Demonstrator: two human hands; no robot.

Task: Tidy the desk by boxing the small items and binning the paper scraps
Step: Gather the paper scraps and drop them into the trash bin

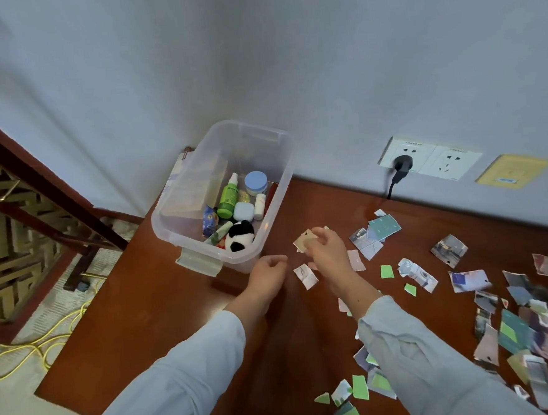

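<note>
A clear plastic box [276,207] stands at the desk's back left corner. Inside lie a green spray bottle [228,196], a blue-lidded jar [256,181], a pale blue case [243,211], a small white bottle [259,205] and a panda toy [240,235]. My right hand [326,250] pinches a tan paper scrap [304,240] just right of the box. My left hand [268,274] hovers by the box's front corner with fingers loosely curled and nothing in it. Several torn paper scraps [415,273] lie scattered over the desk's right side.
The brown wooden desk [145,329] meets the wall, where a black plug [401,166] sits in a socket. To the left are a wooden chair frame [38,198] and a yellow cable [48,339] on the floor. No bin is visible.
</note>
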